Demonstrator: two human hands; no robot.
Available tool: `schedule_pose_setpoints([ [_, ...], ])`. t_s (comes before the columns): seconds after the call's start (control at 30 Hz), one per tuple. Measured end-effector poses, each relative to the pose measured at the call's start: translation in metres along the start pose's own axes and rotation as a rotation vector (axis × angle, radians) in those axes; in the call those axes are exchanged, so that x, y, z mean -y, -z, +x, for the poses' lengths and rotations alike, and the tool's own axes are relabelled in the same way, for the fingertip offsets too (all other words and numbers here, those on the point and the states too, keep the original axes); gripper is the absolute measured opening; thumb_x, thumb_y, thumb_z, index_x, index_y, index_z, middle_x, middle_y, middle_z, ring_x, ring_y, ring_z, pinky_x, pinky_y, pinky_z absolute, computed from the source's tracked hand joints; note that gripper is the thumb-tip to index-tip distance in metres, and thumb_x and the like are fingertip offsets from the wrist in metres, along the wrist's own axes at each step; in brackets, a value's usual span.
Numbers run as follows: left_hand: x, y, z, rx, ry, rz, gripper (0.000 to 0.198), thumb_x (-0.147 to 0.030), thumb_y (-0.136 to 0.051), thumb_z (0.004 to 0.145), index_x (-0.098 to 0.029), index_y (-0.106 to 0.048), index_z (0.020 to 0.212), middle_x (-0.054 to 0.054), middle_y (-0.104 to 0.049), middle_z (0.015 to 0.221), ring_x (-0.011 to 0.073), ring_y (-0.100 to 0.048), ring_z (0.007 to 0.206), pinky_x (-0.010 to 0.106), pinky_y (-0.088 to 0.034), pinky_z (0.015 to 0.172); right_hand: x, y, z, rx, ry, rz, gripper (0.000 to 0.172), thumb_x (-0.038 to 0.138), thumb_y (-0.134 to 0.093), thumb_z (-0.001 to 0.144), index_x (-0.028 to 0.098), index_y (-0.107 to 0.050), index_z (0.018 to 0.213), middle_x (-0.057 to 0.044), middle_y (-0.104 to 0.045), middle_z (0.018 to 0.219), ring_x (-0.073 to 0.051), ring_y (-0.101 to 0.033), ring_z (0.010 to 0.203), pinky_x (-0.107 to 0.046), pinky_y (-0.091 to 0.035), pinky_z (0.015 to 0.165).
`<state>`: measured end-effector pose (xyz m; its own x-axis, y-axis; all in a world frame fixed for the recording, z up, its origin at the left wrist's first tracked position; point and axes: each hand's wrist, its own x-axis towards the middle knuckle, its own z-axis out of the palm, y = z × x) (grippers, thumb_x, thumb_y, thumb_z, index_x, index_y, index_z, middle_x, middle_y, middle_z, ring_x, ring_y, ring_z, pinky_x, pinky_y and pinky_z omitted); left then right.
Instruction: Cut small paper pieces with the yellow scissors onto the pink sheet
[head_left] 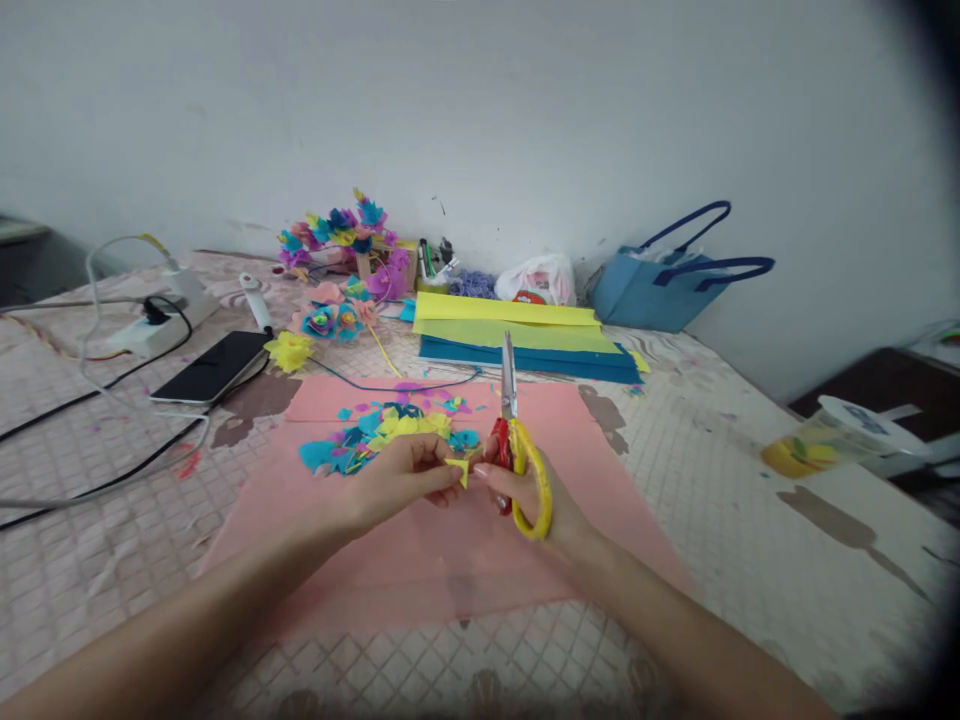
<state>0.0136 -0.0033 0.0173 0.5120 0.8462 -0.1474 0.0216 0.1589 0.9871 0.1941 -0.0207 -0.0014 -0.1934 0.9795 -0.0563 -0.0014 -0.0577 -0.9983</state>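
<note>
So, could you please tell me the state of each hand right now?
Left hand: closed, pinching a small yellow piece.
Right hand: closed, holding the red-and-yellow-handled scissors.

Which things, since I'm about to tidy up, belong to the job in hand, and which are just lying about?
In use, it seems:
scissors in right hand
yellow piece in left hand
cut pieces
pink sheet

Apparently lying about:
phone
power strip
blue bag
plastic cup
</note>
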Motion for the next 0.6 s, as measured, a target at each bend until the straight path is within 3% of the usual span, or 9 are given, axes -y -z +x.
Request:
schedule_pose_setpoints([
  [0.33, 0.0065, -0.0051, 0.0011, 0.069, -0.045, 0.074, 0.019, -0.03, -0.068, 0.073, -0.015, -0.057, 0.07, 0.001, -0.061, 0.068, 0.011, -0.058, 0.059, 0.024, -0.048, 0.058, 0.0075, -0.0036, -0.0035, -0.004, -0.033, -0.105, 0.022, 0.029, -0.063, 0.069, 0.02, -0.044, 0.076, 0.004, -0.05, 0.069, -0.007, -0.045, 0.051, -0.018, -0.037, 0.04],
  [0.6, 0.004, -0.0026, 0.0004, 0.05, 0.055, 0.017, 0.021, -0.033, -0.068, 0.074, -0.015, -0.059, 0.073, 0.003, -0.066, 0.07, 0.0115, -0.063, 0.06, 0.024, -0.052, 0.06, 0.0096, -0.0033, -0.0031, -0.019, -0.047, -0.085, 0.023, 0.03, -0.064, 0.067, 0.02, -0.044, 0.074, 0.004, -0.05, 0.066, -0.008, -0.045, 0.05, -0.018, -0.037, 0.039],
])
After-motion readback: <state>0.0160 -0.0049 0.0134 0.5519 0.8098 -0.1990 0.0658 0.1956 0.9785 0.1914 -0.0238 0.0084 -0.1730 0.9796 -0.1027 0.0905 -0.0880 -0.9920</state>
